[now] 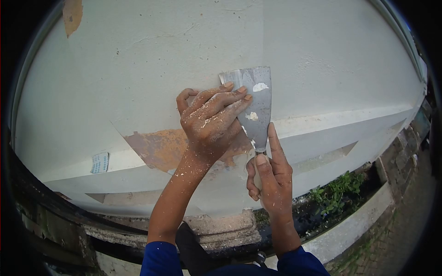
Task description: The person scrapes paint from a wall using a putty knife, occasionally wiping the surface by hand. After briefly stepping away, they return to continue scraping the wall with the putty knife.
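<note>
While the right hand (277, 181), right of the frame's centre, is closed around the handle of a scraper (260, 103), the left hand (212, 117) lies loosely open, fingertips on the blade's left side. The scraper points upward before a pale wall (156, 78); a brown patch (161, 146) shows left of centre.

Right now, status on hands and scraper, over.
Right hand gripping scraper; left hand laid over blade. Blade marked with white patches. No obstruction visible above it.
</note>
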Motion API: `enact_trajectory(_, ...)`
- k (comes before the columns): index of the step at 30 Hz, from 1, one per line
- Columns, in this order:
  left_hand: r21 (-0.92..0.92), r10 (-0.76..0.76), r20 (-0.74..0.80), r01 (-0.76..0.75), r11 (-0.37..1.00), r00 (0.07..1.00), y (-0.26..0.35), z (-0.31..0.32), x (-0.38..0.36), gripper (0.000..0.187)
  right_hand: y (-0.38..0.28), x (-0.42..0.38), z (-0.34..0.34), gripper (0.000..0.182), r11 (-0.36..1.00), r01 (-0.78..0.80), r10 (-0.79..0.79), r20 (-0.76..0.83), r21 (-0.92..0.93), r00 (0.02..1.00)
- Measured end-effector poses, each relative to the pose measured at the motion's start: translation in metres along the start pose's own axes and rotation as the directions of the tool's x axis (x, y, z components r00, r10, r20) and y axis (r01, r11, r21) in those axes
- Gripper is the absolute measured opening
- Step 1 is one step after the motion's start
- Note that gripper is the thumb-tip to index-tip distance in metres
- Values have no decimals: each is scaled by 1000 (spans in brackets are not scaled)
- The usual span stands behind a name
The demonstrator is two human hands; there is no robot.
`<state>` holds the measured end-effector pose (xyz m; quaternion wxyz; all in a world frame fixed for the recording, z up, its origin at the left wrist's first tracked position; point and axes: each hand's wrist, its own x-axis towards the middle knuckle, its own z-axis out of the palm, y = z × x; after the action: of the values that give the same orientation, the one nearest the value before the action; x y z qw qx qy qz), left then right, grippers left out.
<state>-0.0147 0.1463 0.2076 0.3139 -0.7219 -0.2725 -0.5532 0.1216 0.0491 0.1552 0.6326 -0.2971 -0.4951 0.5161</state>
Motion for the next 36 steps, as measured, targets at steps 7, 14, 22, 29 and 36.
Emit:
enact_trajectory(7,-19,13,38,-13,1000,999,4,-2,-21,22,19,-7,-2,57,1000,-10,9,-23,-15,1000)
enact_trajectory(14,-90,-12,179,28,995,984,8,-4,-39,35,15,-10,-2,57,999,28,-28,-1,-25,1000)
enact_trajectory(22,208,-18,152,-15,978,988,-17,-44,-10,65,-8,15,-10,61,983,143,-143,-14,114,990)
enact_trajectory(29,440,12,429,-220,871,903,5,21,-19,72,104,-134,-162,62,961,-242,193,-303,-134,933)
enact_trajectory(36,-360,429,802,-237,902,416,106,22,-214,57,197,-411,-310,65,700,-636,415,-541,-324,732)
